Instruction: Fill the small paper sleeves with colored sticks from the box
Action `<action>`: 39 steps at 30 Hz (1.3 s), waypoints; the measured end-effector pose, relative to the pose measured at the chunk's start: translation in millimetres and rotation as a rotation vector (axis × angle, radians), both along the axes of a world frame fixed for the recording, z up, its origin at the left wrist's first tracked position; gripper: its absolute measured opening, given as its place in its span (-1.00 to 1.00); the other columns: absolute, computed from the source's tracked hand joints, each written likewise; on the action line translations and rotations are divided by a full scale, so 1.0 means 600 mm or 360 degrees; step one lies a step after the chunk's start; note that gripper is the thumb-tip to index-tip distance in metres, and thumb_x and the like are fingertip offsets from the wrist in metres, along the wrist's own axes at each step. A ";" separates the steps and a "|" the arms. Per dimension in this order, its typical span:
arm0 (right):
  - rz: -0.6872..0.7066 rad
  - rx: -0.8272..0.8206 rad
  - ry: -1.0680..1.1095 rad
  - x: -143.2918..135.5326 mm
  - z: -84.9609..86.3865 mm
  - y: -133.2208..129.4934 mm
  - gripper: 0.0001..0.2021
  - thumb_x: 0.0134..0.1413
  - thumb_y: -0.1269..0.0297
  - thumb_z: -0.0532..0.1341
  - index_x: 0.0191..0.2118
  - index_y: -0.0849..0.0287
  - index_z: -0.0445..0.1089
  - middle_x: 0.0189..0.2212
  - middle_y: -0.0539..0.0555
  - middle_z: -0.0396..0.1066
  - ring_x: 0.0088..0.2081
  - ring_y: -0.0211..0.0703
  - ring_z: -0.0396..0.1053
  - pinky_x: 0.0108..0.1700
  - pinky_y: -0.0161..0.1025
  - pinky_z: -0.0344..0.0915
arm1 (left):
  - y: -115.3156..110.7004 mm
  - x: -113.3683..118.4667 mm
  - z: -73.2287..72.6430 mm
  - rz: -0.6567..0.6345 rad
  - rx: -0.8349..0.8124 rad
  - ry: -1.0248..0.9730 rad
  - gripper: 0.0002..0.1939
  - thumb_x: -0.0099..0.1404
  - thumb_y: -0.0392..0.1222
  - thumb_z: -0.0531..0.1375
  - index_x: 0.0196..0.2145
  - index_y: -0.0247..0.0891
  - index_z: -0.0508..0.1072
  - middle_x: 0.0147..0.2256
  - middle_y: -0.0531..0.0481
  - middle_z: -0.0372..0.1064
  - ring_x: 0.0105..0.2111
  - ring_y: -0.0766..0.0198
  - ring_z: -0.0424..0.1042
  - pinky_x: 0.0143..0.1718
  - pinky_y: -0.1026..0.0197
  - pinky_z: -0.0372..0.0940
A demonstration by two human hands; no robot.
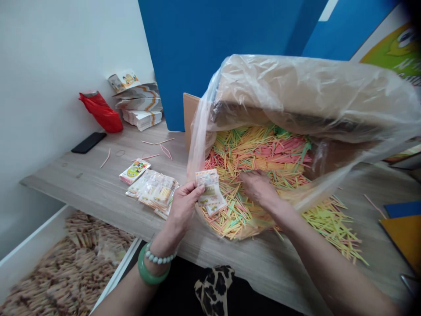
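My left hand (184, 199) pinches a small printed clear packet (210, 193) between thumb and fingers, at the near left edge of a plastic-lined box. Thin sticks (237, 153) in yellow, pink, green and orange fill the clear liner (315, 87) in a loose heap. Deep among them is my right hand (258, 186), its fingers curled down and the fingertips partly hidden, so what they grip does not show. Left of my left hand lies a small pile of similar printed packets (154, 188), beside a stack of printed cards (134, 170).
More sticks (335, 228) are spilled right of the box. At the back left are a red pouch (101, 112), a black phone-like slab (88, 142) and stacked folded printed paper (141, 105). Below the table's left edge, an open bin (66, 263) holds many bundled pieces. A blue panel (223, 35) stands behind.
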State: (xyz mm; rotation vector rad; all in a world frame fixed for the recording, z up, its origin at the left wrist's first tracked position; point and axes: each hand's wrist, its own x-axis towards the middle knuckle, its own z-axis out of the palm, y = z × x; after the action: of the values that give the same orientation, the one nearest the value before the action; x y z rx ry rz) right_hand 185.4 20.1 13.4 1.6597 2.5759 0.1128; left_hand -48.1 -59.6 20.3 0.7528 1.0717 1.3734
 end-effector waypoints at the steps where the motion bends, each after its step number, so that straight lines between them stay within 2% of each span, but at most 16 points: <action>1: -0.0040 0.0037 0.0018 -0.006 0.005 -0.001 -0.74 0.18 0.50 0.05 -0.14 0.27 0.47 -0.20 0.28 0.56 -0.10 0.10 0.45 -0.03 -0.09 0.15 | 0.000 0.000 0.000 -0.0002 0.0006 0.0005 -0.74 0.04 -0.07 0.45 -0.36 -0.29 0.65 -0.40 -0.03 0.58 -0.40 0.30 0.46 -0.30 0.26 0.35; 5: -0.0110 0.0067 0.0185 -0.040 0.005 -0.002 -0.71 0.32 0.43 -0.02 -0.07 0.24 0.43 -0.12 0.28 0.53 -0.04 0.06 0.42 0.00 -0.13 0.17 | -0.004 0.006 0.006 -0.0083 0.0034 -0.0007 -0.75 0.05 -0.07 0.44 -0.35 -0.29 0.65 -0.39 -0.02 0.58 -0.38 0.30 0.47 -0.27 0.25 0.37; 9: -0.0100 -0.0088 0.0357 -0.057 -0.009 0.001 -0.71 0.28 0.37 0.07 0.04 0.26 0.38 0.01 0.26 0.47 0.06 0.03 0.36 0.05 -0.19 0.21 | -0.007 0.008 0.009 -0.0110 0.0022 -0.0070 -0.76 0.05 -0.09 0.44 -0.33 -0.28 0.67 -0.38 -0.03 0.60 -0.35 0.27 0.49 -0.21 0.22 0.40; 13: -0.0226 -0.0065 0.0260 -0.054 -0.019 0.001 -0.73 0.26 0.28 0.12 -0.05 0.28 0.45 0.02 0.32 0.44 0.07 0.15 0.35 0.06 -0.08 0.24 | -0.007 0.004 0.006 -0.0095 0.0007 -0.0097 -0.74 0.03 -0.09 0.46 -0.32 -0.27 0.68 -0.38 -0.03 0.60 -0.35 0.28 0.50 -0.23 0.24 0.40; 15: -0.0183 -0.0055 0.0161 -0.056 -0.022 0.003 -0.74 0.27 0.30 0.11 -0.06 0.28 0.47 0.01 0.34 0.44 0.07 0.20 0.36 0.05 -0.02 0.24 | -0.006 0.006 0.005 -0.0098 0.0005 -0.0095 -0.73 0.03 -0.08 0.46 -0.32 -0.27 0.68 -0.38 -0.02 0.60 -0.35 0.28 0.50 -0.24 0.25 0.39; 20: 0.0080 -0.0141 -0.0042 -0.067 -0.021 0.020 -0.72 0.25 0.34 0.13 -0.01 0.29 0.49 0.00 0.38 0.46 0.06 0.25 0.37 0.06 0.04 0.23 | -0.006 0.016 0.006 -0.0165 0.0016 -0.0078 -0.74 0.04 -0.07 0.47 -0.35 -0.29 0.67 -0.38 -0.03 0.60 -0.34 0.27 0.51 -0.20 0.22 0.40; 23: 0.0036 -0.0198 -0.0049 -0.070 -0.016 0.031 -0.68 0.15 0.34 0.21 0.01 0.30 0.48 0.00 0.39 0.47 0.06 0.26 0.38 0.04 0.02 0.23 | -0.009 0.016 0.009 -0.0181 0.0027 -0.0086 -0.72 0.05 -0.08 0.46 -0.30 -0.28 0.68 -0.35 -0.04 0.62 -0.32 0.25 0.51 -0.17 0.20 0.40; 28: 0.0054 -0.0177 -0.0010 -0.051 -0.027 0.036 -0.71 0.11 0.44 0.14 -0.07 0.28 0.49 -0.04 0.36 0.49 0.02 0.17 0.40 0.01 -0.05 0.22 | -0.010 0.006 0.013 -0.0148 0.0031 -0.0073 -0.74 0.05 -0.11 0.45 -0.29 -0.28 0.69 -0.34 -0.05 0.62 -0.35 0.28 0.49 -0.19 0.22 0.39; 31: 0.0020 -0.0133 0.0342 -0.021 -0.041 0.040 -0.77 0.14 0.40 0.10 -0.15 0.24 0.46 -0.08 0.30 0.50 -0.03 0.11 0.40 0.02 -0.06 0.22 | -0.008 0.002 0.013 -0.0134 0.0030 -0.0090 -0.75 0.05 -0.11 0.45 -0.31 -0.28 0.69 -0.37 -0.04 0.61 -0.34 0.27 0.50 -0.21 0.23 0.38; 34: -0.0234 -0.0148 0.1086 0.011 -0.048 0.045 -0.83 0.19 0.20 0.10 -0.26 0.13 0.40 -0.26 0.14 0.52 -0.20 0.00 0.40 -0.07 -0.10 0.26 | -0.005 0.001 0.012 -0.0121 0.0023 -0.0134 -0.72 0.02 -0.08 0.47 -0.32 -0.28 0.68 -0.39 -0.04 0.60 -0.35 0.27 0.50 -0.23 0.24 0.39; 36: -0.0404 -0.0152 0.1646 0.027 -0.046 0.046 -0.84 0.10 0.12 0.16 -0.32 0.09 0.36 -0.36 0.04 0.50 -0.25 -0.03 0.40 -0.08 -0.10 0.28 | -0.002 0.002 0.012 -0.0114 0.0010 -0.0156 -0.69 -0.01 -0.06 0.49 -0.33 -0.29 0.68 -0.40 -0.03 0.60 -0.37 0.27 0.50 -0.26 0.24 0.40; 39: -0.0474 -0.0292 0.2261 0.036 -0.037 0.036 -0.83 -0.09 0.13 0.26 -0.39 0.10 0.38 -0.45 -0.01 0.49 -0.24 -0.04 0.40 0.00 -0.08 0.26 | 0.003 0.005 0.014 -0.0111 -0.0012 -0.0158 -0.67 -0.05 -0.05 0.51 -0.35 -0.30 0.67 -0.41 -0.03 0.59 -0.39 0.28 0.49 -0.28 0.25 0.40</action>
State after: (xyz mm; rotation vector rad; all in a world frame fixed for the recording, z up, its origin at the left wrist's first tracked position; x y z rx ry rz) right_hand 206.9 41.6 -9.0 2.4971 2.6888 -1.8541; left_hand -45.3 -58.1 29.0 0.7031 0.9635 1.3330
